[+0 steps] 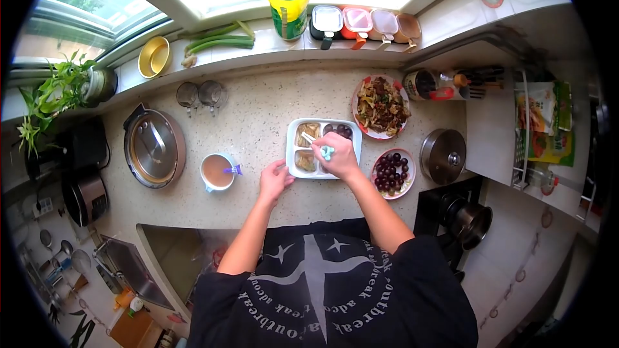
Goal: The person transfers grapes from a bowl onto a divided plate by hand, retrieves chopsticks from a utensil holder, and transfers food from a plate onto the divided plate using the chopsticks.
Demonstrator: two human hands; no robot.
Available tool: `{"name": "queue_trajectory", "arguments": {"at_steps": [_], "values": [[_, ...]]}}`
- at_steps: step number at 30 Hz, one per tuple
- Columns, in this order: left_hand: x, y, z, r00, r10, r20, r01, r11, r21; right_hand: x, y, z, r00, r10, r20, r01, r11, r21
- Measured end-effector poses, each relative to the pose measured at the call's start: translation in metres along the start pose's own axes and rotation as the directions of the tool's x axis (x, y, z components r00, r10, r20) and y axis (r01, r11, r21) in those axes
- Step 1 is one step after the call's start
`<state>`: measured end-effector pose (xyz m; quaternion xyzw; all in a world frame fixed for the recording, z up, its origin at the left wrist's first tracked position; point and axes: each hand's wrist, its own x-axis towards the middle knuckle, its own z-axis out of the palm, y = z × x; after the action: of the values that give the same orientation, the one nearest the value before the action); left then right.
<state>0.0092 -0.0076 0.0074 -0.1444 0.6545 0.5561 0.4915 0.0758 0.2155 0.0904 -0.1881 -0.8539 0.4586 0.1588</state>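
A white divided lunch box (291, 148) lies on the speckled counter. Dumpling-like pieces (305, 161) fill its left compartments, and dark grapes (338, 130) sit at its upper right. My right hand (338, 154) is over the box, closed round pale tongs or chopsticks (309, 136) with a light green grip; their tips point into the upper left compartment. My left hand (276, 179) rests beside the lower left corner of the box, fingers apart and close to its edge. To the right are a bowl of grapes (392, 174) and a plate of stir-fried food (382, 107).
Left of the box are a mug of brown drink (218, 172), a lidded pan (155, 145) and two glasses (209, 94). A metal lid (443, 156) lies at the right. Spice boxes (357, 20), a yellow bag (288, 6) and green onions (219, 42) line the sill.
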Motion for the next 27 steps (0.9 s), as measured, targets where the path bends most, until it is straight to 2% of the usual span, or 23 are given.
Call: {"name": "queue_trajectory", "arguments": {"at_steps": [7, 10, 12, 14, 16, 18, 22, 24, 27], "values": [[0.001, -0.002, 0.0, 1.0, 0.019, -0.003, -0.019, 1.0, 0.002, 0.003, -0.006, -0.014, 0.997, 0.061, -0.04, -0.056, 0.99, 0.131], [0.0, -0.001, 0.001, 1.0, 0.017, -0.001, -0.017, 1.0, 0.003, -0.003, -0.004, -0.031, 0.98, 0.181, -0.078, -0.154, 0.951, 0.267], [-0.001, 0.001, 0.002, 1.0, 0.013, -0.005, -0.012, 1.0, 0.007, -0.011, -0.002, -0.044, 0.915, 0.402, -0.035, -0.34, 0.814, 0.471], [-0.002, 0.003, 0.003, 1.0, 0.012, -0.015, -0.012, 1.0, 0.02, -0.019, 0.003, -0.059, 0.887, 0.459, -0.056, -0.341, 0.731, 0.592], [0.001, -0.001, 0.0, 1.0, 0.017, -0.013, -0.017, 1.0, 0.02, -0.026, 0.011, -0.076, 0.883, 0.438, -0.17, -0.312, 0.816, 0.487], [0.002, -0.004, -0.001, 1.0, 0.019, -0.002, -0.019, 1.0, 0.02, -0.031, 0.016, -0.098, 0.889, 0.329, -0.319, -0.243, 0.928, 0.281], [0.0, 0.0, 0.001, 1.0, 0.021, 0.004, -0.022, 1.0, 0.017, -0.037, 0.019, -0.136, 0.814, 0.098, -0.573, -0.157, 0.986, -0.055], [0.0, 0.001, 0.001, 1.0, 0.019, -0.003, -0.019, 0.999, 0.051, -0.038, 0.021, -0.147, 0.773, -0.043, -0.633, -0.125, 0.967, -0.22], [0.001, -0.001, 0.0, 1.0, 0.019, -0.007, -0.019, 0.999, 0.037, -0.04, 0.03, -0.153, 0.823, 0.004, -0.568, -0.19, 0.944, -0.268]]}}
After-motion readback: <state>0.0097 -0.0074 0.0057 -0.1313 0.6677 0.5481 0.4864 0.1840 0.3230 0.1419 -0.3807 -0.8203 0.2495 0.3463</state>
